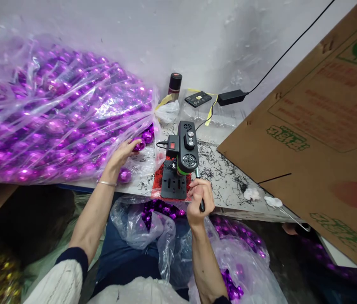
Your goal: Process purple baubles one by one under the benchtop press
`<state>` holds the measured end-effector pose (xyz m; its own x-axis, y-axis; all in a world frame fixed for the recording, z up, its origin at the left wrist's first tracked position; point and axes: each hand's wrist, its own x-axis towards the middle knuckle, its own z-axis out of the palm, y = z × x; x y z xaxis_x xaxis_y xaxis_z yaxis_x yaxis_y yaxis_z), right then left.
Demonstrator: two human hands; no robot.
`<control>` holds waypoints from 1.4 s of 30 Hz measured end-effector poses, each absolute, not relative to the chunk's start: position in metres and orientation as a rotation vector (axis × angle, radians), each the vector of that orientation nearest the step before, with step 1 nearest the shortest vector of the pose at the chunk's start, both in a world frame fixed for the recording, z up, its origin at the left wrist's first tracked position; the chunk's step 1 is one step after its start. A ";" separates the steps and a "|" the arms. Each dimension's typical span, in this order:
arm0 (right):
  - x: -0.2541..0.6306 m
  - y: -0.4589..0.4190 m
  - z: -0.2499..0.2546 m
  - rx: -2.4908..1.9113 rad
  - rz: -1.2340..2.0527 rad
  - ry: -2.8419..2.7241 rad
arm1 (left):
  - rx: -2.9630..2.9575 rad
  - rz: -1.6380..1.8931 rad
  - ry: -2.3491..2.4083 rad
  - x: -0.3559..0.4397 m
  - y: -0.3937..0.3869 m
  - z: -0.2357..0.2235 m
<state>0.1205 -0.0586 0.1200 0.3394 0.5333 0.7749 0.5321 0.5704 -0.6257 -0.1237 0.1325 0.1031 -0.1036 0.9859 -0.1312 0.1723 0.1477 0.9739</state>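
Observation:
My left hand [122, 154] is at the open mouth area of a clear plastic bag, its fingers closed on a shiny purple bauble [139, 145]. Other purple baubles [147, 137] lie right beside it. My right hand [201, 198] is wrapped round the black-ended lever handle [202, 206] of a small black bench machine [188, 147]. The machine has a red switch and round vents, and its slotted black base plate [173, 181] rests on a red sheet [157, 181]. No bauble shows under the machine's head, though part of that spot is hidden.
A big clear bag of purple baubles [54, 114] fills the left. Behind the machine are a dark can [175, 82], a phone [198, 99] and a power adapter [231, 97]. Black scraps [219, 169] litter the table. A cardboard box [317, 135] stands right; another bag [244, 261] lies below.

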 end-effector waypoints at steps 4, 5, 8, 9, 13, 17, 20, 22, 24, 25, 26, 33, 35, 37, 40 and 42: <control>0.122 -0.059 0.135 -1.061 0.027 -1.287 | 0.980 1.184 1.186 -0.111 0.068 0.114; 0.122 -0.058 0.140 -1.064 0.035 -1.283 | 0.916 1.192 1.123 -0.104 0.052 0.113; 0.123 -0.056 0.155 -1.066 0.060 -1.280 | 0.733 1.154 0.991 -0.081 0.013 0.099; 0.123 -0.055 0.158 -1.072 0.066 -1.283 | 0.686 1.146 0.979 -0.074 0.003 0.092; 0.124 -0.054 0.166 -1.095 0.071 -1.297 | 0.649 1.145 1.026 -0.050 -0.014 0.063; 0.126 -0.055 0.165 -1.085 0.063 -1.321 | 0.921 1.123 1.099 -0.034 -0.013 0.044; 0.127 -0.056 0.162 -1.077 0.046 -1.343 | 1.182 1.098 1.180 -0.025 -0.009 0.034; 0.127 -0.056 0.160 -1.065 0.031 -1.356 | 1.341 1.081 1.261 -0.022 -0.006 0.030; 0.128 -0.057 0.158 -1.065 0.014 -1.367 | 1.496 1.061 1.320 -0.021 -0.004 0.027; 0.128 -0.057 0.157 -1.069 0.005 -1.373 | 1.571 1.058 1.337 -0.020 -0.003 0.027; 0.128 -0.058 0.157 -1.076 -0.002 -1.377 | 1.643 1.062 1.346 -0.019 -0.002 0.026; 0.128 -0.059 0.156 -1.083 -0.014 -1.391 | 1.937 1.164 1.360 -0.003 -0.005 0.014; 0.128 -0.060 0.155 -1.083 -0.017 -1.398 | 1.946 1.195 1.356 0.001 -0.006 0.008; 0.128 -0.061 0.150 -1.086 -0.029 -1.397 | 1.945 1.215 1.355 0.004 -0.007 0.002; 0.126 -0.062 0.132 -1.087 -0.039 -1.369 | 1.948 1.232 1.351 0.004 -0.007 -0.002; 0.123 -0.061 0.116 -1.068 -0.051 -1.347 | 1.954 1.234 1.345 0.004 -0.007 -0.002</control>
